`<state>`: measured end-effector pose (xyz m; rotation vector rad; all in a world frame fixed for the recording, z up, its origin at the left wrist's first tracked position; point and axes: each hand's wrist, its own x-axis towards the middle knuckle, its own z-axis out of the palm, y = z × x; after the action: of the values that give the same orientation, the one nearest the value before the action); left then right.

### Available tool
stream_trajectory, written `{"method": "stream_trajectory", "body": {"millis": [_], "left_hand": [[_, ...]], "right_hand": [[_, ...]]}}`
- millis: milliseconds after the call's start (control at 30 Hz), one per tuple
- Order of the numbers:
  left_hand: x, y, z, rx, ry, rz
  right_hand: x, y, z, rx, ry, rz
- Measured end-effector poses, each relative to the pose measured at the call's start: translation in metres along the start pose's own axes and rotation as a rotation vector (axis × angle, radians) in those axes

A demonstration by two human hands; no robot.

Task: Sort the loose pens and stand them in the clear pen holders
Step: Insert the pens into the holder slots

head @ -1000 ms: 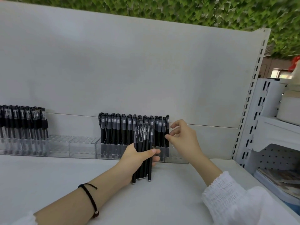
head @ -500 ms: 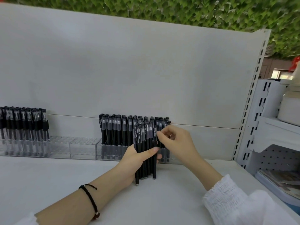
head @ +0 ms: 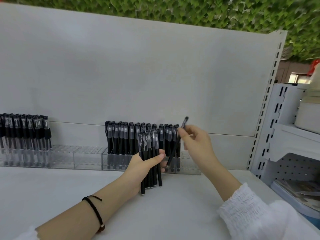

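Gripping a bundle of black pens (head: 149, 144) upright, the left hand (head: 140, 168) wraps its thumb and fingers round their middles. Their lower ends sit at the white shelf (head: 69, 196), touching or just above, I cannot tell. The right hand (head: 197, 146) pinches a single pen (head: 173, 149) near its cap. This pen tilts, cap up and to the right, tip down at the right part of the middle clear holder (head: 117, 163), in front of the standing pens (head: 124, 135). Whether the tip sits in a slot is unclear. Another holder (head: 26, 160) far left carries pens too. A black bracelet (head: 94, 210) circles the left wrist.
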<state>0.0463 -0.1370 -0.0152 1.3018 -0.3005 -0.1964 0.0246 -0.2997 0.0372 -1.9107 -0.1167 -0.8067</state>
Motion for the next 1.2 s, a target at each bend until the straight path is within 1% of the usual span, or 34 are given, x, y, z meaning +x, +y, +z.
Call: {"method": "stream_trajectory", "body": {"millis": [100, 200, 367, 467, 633, 767, 833, 967, 1067, 1200], "left_hand": [[0.0, 0.0, -0.001, 0.004, -0.001, 0.003], [0.0, -0.001, 0.0, 0.018, -0.014, 0.028], [-0.001, -0.001, 0.0, 0.088, -0.014, 0.026], [-0.001, -0.001, 0.0, 0.066, -0.018, 0.018], [0.0, -0.001, 0.002, 0.0, -0.007, 0.032], [0.0, -0.001, 0.001, 0.032, -0.02, 0.046], [0.0, -0.001, 0.001, 0.044, -0.018, 0.048], [0.0, -0.001, 0.001, -0.001, 0.0, 0.05], [0.001, -0.002, 0.001, -0.008, 0.018, 0.057], [0.001, -0.003, 0.0, -0.001, 0.032, 0.05]], "right_hand": [[0.006, 0.001, -0.013, -0.033, 0.182, -0.063], [0.01, 0.007, -0.018, -0.119, 0.241, -0.085], [0.008, 0.011, -0.017, -0.181, 0.191, -0.072], [0.008, 0.01, -0.017, -0.181, 0.154, -0.07], [0.005, 0.015, -0.013, -0.295, 0.024, -0.088], [0.005, 0.021, -0.01, -0.379, -0.075, -0.044], [0.005, 0.022, -0.01, -0.378, -0.101, 0.004], [0.006, 0.021, -0.012, -0.333, -0.09, 0.075], [0.009, 0.017, -0.016, -0.293, -0.085, 0.053], [0.016, 0.012, -0.026, -0.163, 0.107, -0.018]]}}
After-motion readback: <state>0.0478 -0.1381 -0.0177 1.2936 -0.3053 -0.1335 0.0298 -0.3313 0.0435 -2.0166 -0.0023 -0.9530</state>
